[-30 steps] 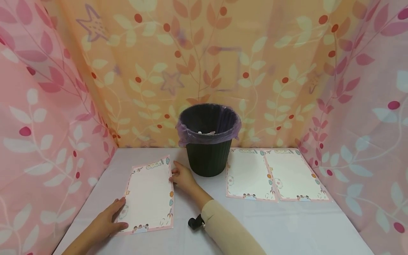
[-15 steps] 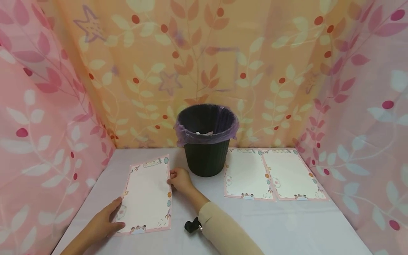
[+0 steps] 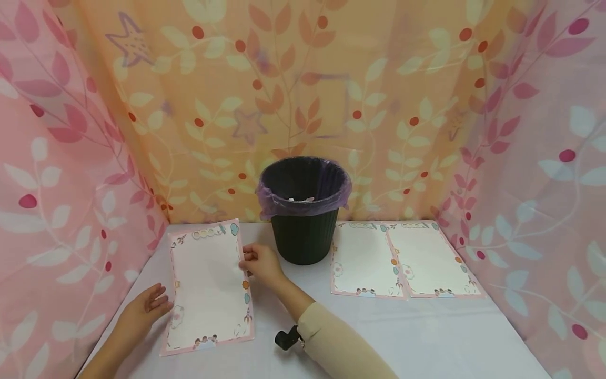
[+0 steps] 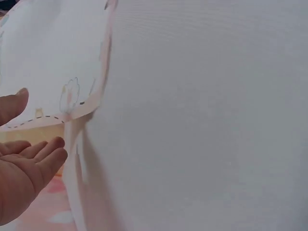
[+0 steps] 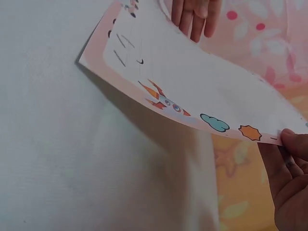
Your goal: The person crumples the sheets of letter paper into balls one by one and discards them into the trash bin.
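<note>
A sheet of decorated letter paper point(image 3: 208, 284), white with a pink printed border, is partly raised off the table at the left in the head view. At its right edge my right hand point(image 3: 264, 266) pinches it between thumb and fingers. The right wrist view shows the sheet bowed, with the thumb point(image 5: 292, 143) on top and fingers beneath. Beside the sheet's left edge is my left hand point(image 3: 137, 318), fingers loosely extended and holding nothing. In the left wrist view its thumb point(image 4: 14, 105) and fingers are spread apart near that edge.
Behind the sheet stands a black bin point(image 3: 305, 237) with a purple liner and some white scraps inside. Two matching sheets, one point(image 3: 362, 260) beside the other point(image 3: 428, 263), lie flat at the right. Patterned curtains point(image 3: 284, 79) enclose the white table point(image 3: 379, 337) on three sides.
My right hand has taken the sheet's right edge, and the sheet has risen and shifted slightly left. My left hand has come off the sheet's left edge and moved outward.
</note>
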### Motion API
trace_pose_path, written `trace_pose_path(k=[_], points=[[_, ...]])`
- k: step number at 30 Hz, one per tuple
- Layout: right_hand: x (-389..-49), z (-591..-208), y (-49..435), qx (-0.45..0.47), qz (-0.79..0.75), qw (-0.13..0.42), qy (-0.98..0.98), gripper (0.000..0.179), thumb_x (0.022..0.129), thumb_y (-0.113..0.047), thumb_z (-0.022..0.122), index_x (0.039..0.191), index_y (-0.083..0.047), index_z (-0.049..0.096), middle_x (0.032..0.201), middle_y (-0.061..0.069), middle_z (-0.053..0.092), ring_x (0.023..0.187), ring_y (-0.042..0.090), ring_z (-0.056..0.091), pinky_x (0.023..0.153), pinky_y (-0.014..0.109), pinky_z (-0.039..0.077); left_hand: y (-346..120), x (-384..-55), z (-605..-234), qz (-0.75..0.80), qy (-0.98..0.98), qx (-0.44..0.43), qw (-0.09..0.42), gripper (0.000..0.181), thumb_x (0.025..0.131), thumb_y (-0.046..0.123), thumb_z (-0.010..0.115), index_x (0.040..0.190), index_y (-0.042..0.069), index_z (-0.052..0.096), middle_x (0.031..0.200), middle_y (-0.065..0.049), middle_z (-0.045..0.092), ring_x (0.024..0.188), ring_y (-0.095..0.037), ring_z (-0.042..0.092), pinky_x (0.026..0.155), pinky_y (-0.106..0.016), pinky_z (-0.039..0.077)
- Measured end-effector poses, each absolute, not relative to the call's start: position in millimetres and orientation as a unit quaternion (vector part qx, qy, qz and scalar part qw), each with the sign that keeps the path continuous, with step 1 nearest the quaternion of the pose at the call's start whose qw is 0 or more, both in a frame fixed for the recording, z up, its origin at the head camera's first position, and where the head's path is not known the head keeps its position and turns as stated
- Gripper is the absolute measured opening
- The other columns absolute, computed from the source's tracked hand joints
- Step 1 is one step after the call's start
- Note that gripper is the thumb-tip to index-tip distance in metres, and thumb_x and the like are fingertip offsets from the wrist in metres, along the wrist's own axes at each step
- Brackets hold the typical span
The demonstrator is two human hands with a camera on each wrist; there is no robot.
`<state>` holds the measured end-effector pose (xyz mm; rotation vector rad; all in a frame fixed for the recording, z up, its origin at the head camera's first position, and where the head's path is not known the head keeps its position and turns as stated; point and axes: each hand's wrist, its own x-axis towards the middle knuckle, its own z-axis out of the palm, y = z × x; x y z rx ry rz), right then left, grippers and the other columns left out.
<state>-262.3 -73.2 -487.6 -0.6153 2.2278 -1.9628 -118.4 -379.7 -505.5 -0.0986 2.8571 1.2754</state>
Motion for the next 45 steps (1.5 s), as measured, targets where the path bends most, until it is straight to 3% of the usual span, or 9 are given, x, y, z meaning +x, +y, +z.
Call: trace_pose_path(k=[2, 4, 9, 13, 15, 18, 25, 31, 45], points=[[-259.5, -481.2, -73.7, -0.209, -0.654, 0.055, 0.725, 0.028, 0.086, 0.004, 0.077, 0.114, 0.003, 0.07, 0.085, 0.007, 0.074, 0.067, 0.009, 0.068, 0.063, 0.029, 0.062, -382.1, -121.4, -500.5, 0.425, 0.904, -0.042, 0.003, 0.084, 0.102, 0.04, 0.064, 0.154, -0.014, 0.025, 0.152, -0.034, 0.042, 0.116, -0.002, 0.063, 0.08, -0.003, 0.044], [-256.9, -474.8, -73.9, -0.214, -0.661, 0.058, 0.717, 0.028, 0.086, 0.004, 0.078, 0.113, 0.003, 0.07, 0.086, 0.008, 0.074, 0.068, 0.011, 0.069, 0.064, 0.03, 0.063, -383.7, -123.4, -495.2, 0.443, 0.895, -0.055, 0.003, 0.083, 0.102, 0.041, 0.063, 0.155, -0.013, 0.027, 0.151, -0.034, 0.045, 0.105, 0.016, 0.054, 0.079, -0.004, 0.046], [-251.2, -459.7, -70.8, -0.227, -0.666, 0.057, 0.708, 0.027, 0.087, 0.003, 0.078, 0.113, 0.002, 0.071, 0.088, 0.01, 0.074, 0.069, 0.011, 0.07, 0.064, 0.029, 0.062, -381.2, -123.9, -485.6, 0.506, 0.86, -0.069, -0.026, 0.07, 0.103, 0.027, 0.064, 0.15, -0.016, 0.033, 0.138, -0.036, 0.056, 0.094, 0.009, 0.064, 0.08, -0.017, 0.058], [-245.8, -448.5, -65.0, -0.239, -0.666, 0.044, 0.705, 0.026, 0.088, 0.002, 0.077, 0.113, 0.001, 0.071, 0.09, 0.01, 0.074, 0.069, 0.01, 0.07, 0.064, 0.028, 0.062, -376.8, -121.0, -478.0, 0.54, 0.836, -0.07, -0.064, 0.062, 0.102, 0.019, 0.065, 0.144, -0.018, 0.039, 0.114, -0.009, 0.073, 0.089, -0.002, 0.071, 0.078, -0.025, 0.062], [-243.4, -442.7, -61.3, -0.244, -0.669, 0.036, 0.701, 0.026, 0.088, 0.001, 0.077, 0.113, 0.001, 0.071, 0.09, 0.01, 0.074, 0.07, 0.01, 0.07, 0.065, 0.029, 0.063, -374.7, -119.2, -473.5, 0.541, 0.834, -0.075, -0.078, 0.06, 0.101, 0.02, 0.067, 0.142, -0.018, 0.042, 0.104, 0.008, 0.073, 0.087, -0.002, 0.071, 0.076, -0.023, 0.061], [-239.8, -433.1, -54.1, -0.252, -0.671, 0.027, 0.697, 0.026, 0.088, 0.002, 0.077, 0.113, 0.002, 0.071, 0.09, 0.01, 0.074, 0.072, 0.009, 0.07, 0.066, 0.029, 0.063, -371.4, -117.3, -465.8, 0.551, 0.826, -0.073, -0.092, 0.059, 0.101, 0.02, 0.068, 0.138, -0.018, 0.045, 0.097, 0.017, 0.07, 0.085, -0.002, 0.07, 0.075, -0.019, 0.06], [-233.1, -413.7, -31.0, -0.265, -0.672, 0.008, 0.691, 0.027, 0.088, 0.002, 0.077, 0.115, 0.0, 0.071, 0.094, 0.012, 0.075, 0.076, 0.013, 0.072, 0.07, 0.029, 0.063, -357.0, -116.1, -448.2, 0.584, 0.8, -0.049, -0.125, 0.043, 0.097, 0.012, 0.072, 0.127, -0.015, 0.055, 0.094, 0.017, 0.071, 0.084, -0.002, 0.071, 0.074, -0.017, 0.059], [-227.6, -403.0, -1.7, -0.282, -0.655, -0.027, 0.701, 0.028, 0.089, -0.002, 0.078, 0.115, -0.002, 0.072, 0.098, 0.015, 0.075, 0.079, 0.017, 0.073, 0.072, 0.027, 0.062, -332.8, -115.4, -435.5, 0.634, 0.758, 0.005, -0.151, 0.027, 0.093, 0.001, 0.073, 0.116, -0.01, 0.063, 0.094, 0.008, 0.073, 0.085, -0.003, 0.07, 0.075, -0.018, 0.059], [-212.3, -397.9, 77.2, -0.245, -0.665, -0.051, 0.703, 0.029, 0.09, -0.004, 0.078, 0.118, -0.004, 0.07, 0.1, 0.015, 0.073, 0.085, 0.021, 0.074, 0.077, 0.032, 0.063, -267.8, -128.3, -421.6, 0.638, 0.756, 0.048, -0.135, 0.036, 0.093, 0.003, 0.074, 0.122, -0.014, 0.061, 0.1, 0.0, 0.071, 0.091, -0.011, 0.069, 0.08, -0.021, 0.06]])
